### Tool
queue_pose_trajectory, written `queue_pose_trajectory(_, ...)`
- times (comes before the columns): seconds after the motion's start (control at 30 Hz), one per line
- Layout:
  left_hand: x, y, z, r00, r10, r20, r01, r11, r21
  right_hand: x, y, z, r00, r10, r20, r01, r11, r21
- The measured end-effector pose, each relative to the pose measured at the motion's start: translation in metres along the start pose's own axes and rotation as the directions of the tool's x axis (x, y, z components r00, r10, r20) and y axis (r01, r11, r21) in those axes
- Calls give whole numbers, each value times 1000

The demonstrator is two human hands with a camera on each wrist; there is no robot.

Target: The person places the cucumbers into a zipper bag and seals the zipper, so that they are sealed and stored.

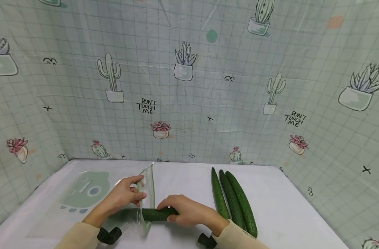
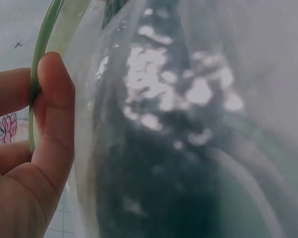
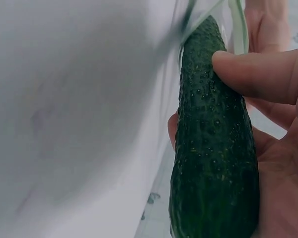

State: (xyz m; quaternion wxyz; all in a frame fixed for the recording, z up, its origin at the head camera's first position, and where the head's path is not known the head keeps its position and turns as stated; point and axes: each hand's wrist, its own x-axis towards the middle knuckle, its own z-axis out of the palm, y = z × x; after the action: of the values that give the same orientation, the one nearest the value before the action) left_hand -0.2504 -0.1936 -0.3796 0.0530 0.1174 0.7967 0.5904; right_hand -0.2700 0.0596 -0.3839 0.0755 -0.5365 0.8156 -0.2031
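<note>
Head view: on the white desk (image 1: 183, 180), a translucent zip bag (image 1: 86, 190) lay toward the left edge, its mouth facing right. Three cucumbers (image 1: 232, 200) lay side by side nearer the right edge, apparently placed within reach. Near the front edge, a fourth cucumber (image 1: 153, 214) was partly inside the mouth. The left hand (image 1: 127, 192), slanting inward, pinched the bag's green rim (image 2: 40, 44), probably to spread it; the right hand (image 1: 189, 211), reaching overhand, gripped the cucumber's outer end, likely to steady it.

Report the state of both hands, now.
Left hand: closed, pinching the clear bag by its green edge.
Right hand: closed, holding a cucumber at the bag's mouth.
</note>
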Motion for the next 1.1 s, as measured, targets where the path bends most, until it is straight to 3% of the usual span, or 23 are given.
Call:
queue_pose_trajectory(0.33, -1, -3, -1, 1000, 10, 23, -10, 1000, -15, 17, -3, 10, 992, 93, 89, -92, 996, -19)
queue_pose_trajectory(0.6, 0, -3, -3, 999, 1, 38, 0, 1000, -12, 4, 1, 2, 978, 206, 34, -194, 956, -221)
queue_pose_trajectory(0.83, 0, -2, -3, 998, 22, 61, -20, 999, -42, -11, 6, 0, 963, 265, 37, -249, 938, -242)
queue_pose_trajectory(0.97, 0, -3, -4, 997, 29, 65, -26, 999, -44, -14, 7, -2, 966, 257, 37, -237, 930, -283)
queue_pose_trajectory(1.1, 0, -4, -3, 999, 21, 48, -20, 999, -29, -15, 10, -3, 984, 179, -5, -172, 932, -319)
